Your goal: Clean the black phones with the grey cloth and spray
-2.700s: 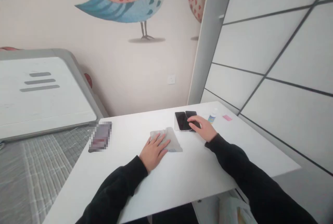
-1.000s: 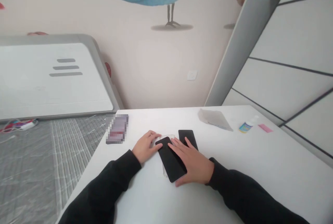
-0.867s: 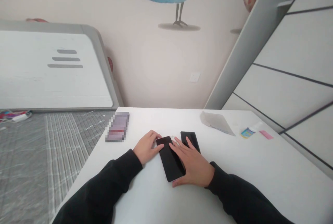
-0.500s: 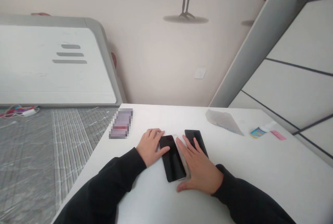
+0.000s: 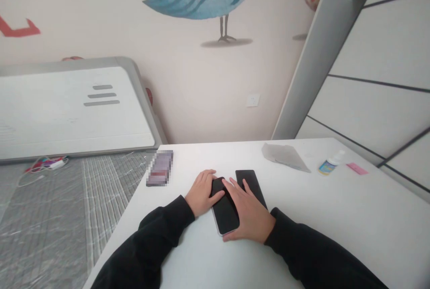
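The phone lies on the white bench near the middle of its near half, screen up, far end tilted a little to the left, with both hands on it. The left hand has its thumb across the screen and its other fingers close together along the upper left edge, so it is clamped on the phone. The right hand is clamped on it too, from the other side: its forefinger reaches the upper right edge, its thumb the near right corner, the fingers spread between. A thin pale rim (perhaps a clear case, too small to tell) shows at the near end

Just right of the phone is a second phone, dark and flat, partly under the right fingers in this view; whether they touch it I cannot tell. Farther back, near the far edge, lies a grey pouch. Right of that are a bottle with a coloured label and white cap, and a pink slip just beside it. At the far left corner is a pixelated item. Behind are a white panel with three slots, a wall socket and a painted bird
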The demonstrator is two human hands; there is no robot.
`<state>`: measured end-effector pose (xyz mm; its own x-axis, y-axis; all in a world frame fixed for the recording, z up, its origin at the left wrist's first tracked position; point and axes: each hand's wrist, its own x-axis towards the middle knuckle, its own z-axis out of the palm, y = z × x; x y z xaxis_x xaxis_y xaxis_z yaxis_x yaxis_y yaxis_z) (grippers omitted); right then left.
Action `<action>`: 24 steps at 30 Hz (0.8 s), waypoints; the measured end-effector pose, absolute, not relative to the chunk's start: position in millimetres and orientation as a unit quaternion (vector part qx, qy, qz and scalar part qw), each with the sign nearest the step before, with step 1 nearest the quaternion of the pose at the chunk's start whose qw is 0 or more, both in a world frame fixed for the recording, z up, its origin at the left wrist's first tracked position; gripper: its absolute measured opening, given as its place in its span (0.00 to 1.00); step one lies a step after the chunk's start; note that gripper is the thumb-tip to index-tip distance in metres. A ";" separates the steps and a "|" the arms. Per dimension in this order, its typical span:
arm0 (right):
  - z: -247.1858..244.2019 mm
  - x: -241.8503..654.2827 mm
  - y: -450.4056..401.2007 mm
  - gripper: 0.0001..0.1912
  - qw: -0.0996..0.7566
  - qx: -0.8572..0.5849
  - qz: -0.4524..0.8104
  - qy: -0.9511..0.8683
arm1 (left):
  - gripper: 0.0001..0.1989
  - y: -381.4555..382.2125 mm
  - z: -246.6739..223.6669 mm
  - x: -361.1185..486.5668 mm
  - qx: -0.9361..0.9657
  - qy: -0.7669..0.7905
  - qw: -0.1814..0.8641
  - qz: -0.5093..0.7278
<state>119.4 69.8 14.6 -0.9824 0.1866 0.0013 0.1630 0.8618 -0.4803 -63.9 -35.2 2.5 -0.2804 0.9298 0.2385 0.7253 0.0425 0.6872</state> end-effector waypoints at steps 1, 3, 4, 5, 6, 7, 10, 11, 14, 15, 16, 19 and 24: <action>12.6 119.5 68.9 0.75 0.035 -0.087 0.246 -0.965 | 0.20 -36.3 3.9 -63.8 0.572 0.705 0.155 0.390; 6.6 120.0 67.7 0.77 0.055 -0.089 0.243 -0.964 | 0.22 -38.6 6.6 -63.0 0.542 0.695 0.193 0.431; 3.1 120.5 67.5 0.78 0.064 -0.093 0.245 -0.963 | 0.22 -39.6 8.0 -62.3 0.524 0.689 0.210 0.455; -0.2 121.2 67.6 0.79 0.071 -0.095 0.250 -0.961 | 0.22 -40.4 9.5 -61.4 0.504 0.682 0.225 0.480; -2.9 121.9 68.1 0.79 0.076 -0.095 0.259 -0.958 | 0.21 -40.9 10.9 -60.4 0.485 0.673 0.238 0.506; -4.9 122.7 68.8 0.80 0.078 -0.094 0.274 -0.954 | 0.22 -41.1 12.4 -59.4 0.466 0.661 0.249 0.532; -2.9 122.8 70.9 0.76 0.096 -0.086 0.375 -0.918 | 0.25 -40.4 16.4 -57.4 0.416 0.622 0.288 0.597; 0.5 121.1 71.4 0.71 0.110 -0.089 0.432 -0.891 | 0.28 -40.0 17.4 -57.1 0.400 0.609 0.302 0.615; 15.7 108.7 73.0 0.46 0.169 -0.122 0.602 -0.771 | 0.36 -39.6 20.0 -55.8 0.353 0.571 0.346 0.656; 20.7 102.9 74.1 0.39 0.187 -0.136 0.641 -0.732 | 0.36 -39.8 20.7 -55.0 0.339 0.559 0.363 0.663; 25.1 96.9 75.7 0.34 0.201 -0.146 0.668 -0.701 | 0.35 -40.3 21.5 -54.0 0.327 0.549 0.381 0.668; 31.3 83.7 81.3 0.26 0.219 -0.163 0.707 -0.652 | 0.32 -42.5 23.9 -51.2 0.298 0.523 0.427 0.675; 27.4 82.5 82.9 0.26 0.193 -0.174 0.752 -0.605 | 0.33 -44.3 26.5 -51.6 0.275 0.508 0.457 0.677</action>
<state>82.5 82.9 27.4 -0.8648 0.5013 -0.0285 -0.0794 -0.1926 -0.9781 -51.6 -44.3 26.5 -0.4309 0.8977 -0.0924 -0.3400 -0.0666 0.9381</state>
